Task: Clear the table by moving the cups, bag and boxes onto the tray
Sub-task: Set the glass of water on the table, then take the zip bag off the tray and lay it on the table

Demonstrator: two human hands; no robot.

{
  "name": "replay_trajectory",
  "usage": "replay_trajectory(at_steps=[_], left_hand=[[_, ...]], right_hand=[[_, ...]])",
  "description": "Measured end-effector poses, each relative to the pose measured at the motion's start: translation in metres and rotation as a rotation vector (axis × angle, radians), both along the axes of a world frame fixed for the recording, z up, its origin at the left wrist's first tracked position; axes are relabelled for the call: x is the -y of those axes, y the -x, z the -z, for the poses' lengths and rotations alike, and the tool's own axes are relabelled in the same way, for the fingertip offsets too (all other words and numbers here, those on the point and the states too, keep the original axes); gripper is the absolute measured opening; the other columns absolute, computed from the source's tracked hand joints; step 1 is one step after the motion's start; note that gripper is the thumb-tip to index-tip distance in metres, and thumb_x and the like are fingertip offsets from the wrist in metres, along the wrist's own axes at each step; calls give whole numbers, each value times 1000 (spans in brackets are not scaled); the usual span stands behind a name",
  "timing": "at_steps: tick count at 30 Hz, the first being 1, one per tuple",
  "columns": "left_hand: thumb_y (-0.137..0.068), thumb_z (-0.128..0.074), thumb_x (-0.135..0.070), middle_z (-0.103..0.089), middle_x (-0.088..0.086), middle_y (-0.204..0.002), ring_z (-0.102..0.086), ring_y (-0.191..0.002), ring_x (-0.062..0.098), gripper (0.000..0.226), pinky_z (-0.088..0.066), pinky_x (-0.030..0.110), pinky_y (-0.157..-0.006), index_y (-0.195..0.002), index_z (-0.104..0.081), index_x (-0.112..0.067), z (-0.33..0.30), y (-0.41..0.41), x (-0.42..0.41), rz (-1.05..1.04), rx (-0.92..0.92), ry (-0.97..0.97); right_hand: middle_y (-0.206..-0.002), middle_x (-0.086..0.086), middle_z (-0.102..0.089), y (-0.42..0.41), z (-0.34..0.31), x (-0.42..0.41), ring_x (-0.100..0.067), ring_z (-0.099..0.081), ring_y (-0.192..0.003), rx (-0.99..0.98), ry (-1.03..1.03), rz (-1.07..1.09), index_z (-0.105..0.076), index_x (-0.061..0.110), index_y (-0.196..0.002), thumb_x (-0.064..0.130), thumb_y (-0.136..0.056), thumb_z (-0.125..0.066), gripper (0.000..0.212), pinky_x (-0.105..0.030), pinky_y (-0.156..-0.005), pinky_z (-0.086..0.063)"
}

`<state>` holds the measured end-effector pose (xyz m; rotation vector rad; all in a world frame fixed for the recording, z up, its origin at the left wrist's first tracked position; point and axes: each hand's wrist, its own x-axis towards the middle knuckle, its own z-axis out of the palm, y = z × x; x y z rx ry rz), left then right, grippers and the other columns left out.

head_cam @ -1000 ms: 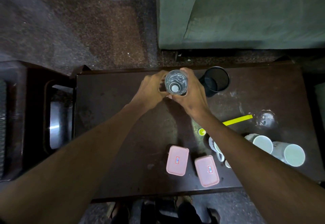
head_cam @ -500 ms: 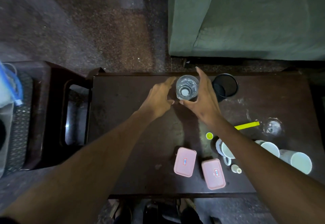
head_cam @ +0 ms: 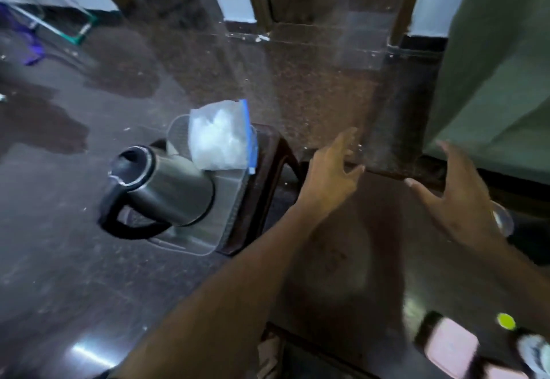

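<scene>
A clear plastic tray (head_cam: 208, 239) sits on a dark stool beside the table's (head_cam: 342, 259) left edge, carrying a zip bag (head_cam: 220, 137) of white contents with a blue seal and a steel kettle (head_cam: 160, 188). Left hand (head_cam: 330, 179) and right hand (head_cam: 458, 200) hover spread open, empty. A blurred pink box (head_cam: 449, 346) lies near the table's front edge.

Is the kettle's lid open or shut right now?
Open. The kettle stands on the tray, its top showing a dark hollow interior; no lid covers it.
</scene>
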<state>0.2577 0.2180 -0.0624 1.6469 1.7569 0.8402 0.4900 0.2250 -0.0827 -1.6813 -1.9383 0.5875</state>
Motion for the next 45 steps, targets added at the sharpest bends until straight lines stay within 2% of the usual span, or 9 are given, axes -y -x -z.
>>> replay_trajectory(at_steps=[4, 9, 12, 15, 19, 25, 29, 34, 45], left_hand=[[-92, -77, -12, -69, -1, -140, -71, -115, 11, 64, -56, 22, -94, -152, -54, -16, -28, 83, 8, -232, 100, -80], [-91, -72, -17, -68, -17, -127, -71, -108, 11, 47, -58, 33, -95, -136, -60, -24, -24, 159, 30, -452, 145, -84], [-96, -71, -17, -63, 0, -147, -68, -119, 15, 57, -57, 36, -100, -150, -53, -16, -8, 184, 40, -539, 92, -25], [-96, -72, -17, -64, 6, -145, -67, -123, 23, 58, -57, 40, -102, -150, -52, -13, 3, 198, 42, -574, 62, 32], [-96, -70, -20, -65, 11, -142, -64, -127, 29, 58, -55, 46, -104, -150, -52, -12, 10, 203, 38, -530, 46, 94], [-99, -69, -34, -64, 12, -142, -61, -130, 27, 56, -51, 39, -108, -149, -57, -12, 10, 198, 32, -488, 66, 95], [-104, -55, -50, -75, 7, -122, -71, -113, 25, 45, -57, 47, -98, -133, -68, -18, -3, 190, 30, -558, 93, 66], [-104, -61, -43, -79, -3, -93, -76, -90, 11, 29, -61, 36, -82, -101, -76, -19, -52, 154, 15, -697, 227, -88], [-99, -67, -27, -75, -12, -82, -67, -72, 2, 17, -45, 11, -63, -86, -74, -17, -86, 65, 32, -741, 121, -292]], right_hand=[[-157, -13, -44, 81, -14, -13, -29, -43, -145, -32, 2, -117, -39, 12, -155, 29, -91, -77, 76, -34, -118, -32], [-151, -11, -53, 187, -23, -22, -29, -50, -139, -56, 3, -244, -45, 12, -150, 26, -94, -74, 65, -39, -114, -39], [-152, -9, -54, 241, -22, -25, -26, -49, -141, -45, 61, -288, -47, 12, -150, 27, -98, -69, 59, -37, -114, -38], [-147, -10, -58, 281, -15, -29, -25, -53, -136, -24, 113, -323, -52, 8, -147, 24, -98, -67, 53, -31, -109, -38], [-131, -9, -68, 311, -2, -31, -26, -65, -120, -99, 209, -266, -57, 10, -139, 14, -97, -66, 44, -40, -103, -51], [-112, 18, -64, 321, 7, -25, 10, -61, -94, -277, 174, -165, -63, 20, -134, 8, -97, -61, 38, 2, -76, -44], [-99, 19, -72, 333, -12, -21, 5, -68, -92, -466, 181, -122, -69, 32, -112, 17, -97, -64, 22, -6, -74, -48], [-98, 4, -76, 308, -61, -33, -12, -74, -90, -637, 90, -127, -72, 20, -107, 17, -94, -72, 13, -23, -77, -57], [-91, 5, -68, 179, -111, 0, -11, -66, -79, -464, -124, 58, -62, 18, -100, 3, -86, -64, 20, -24, -72, -54]])
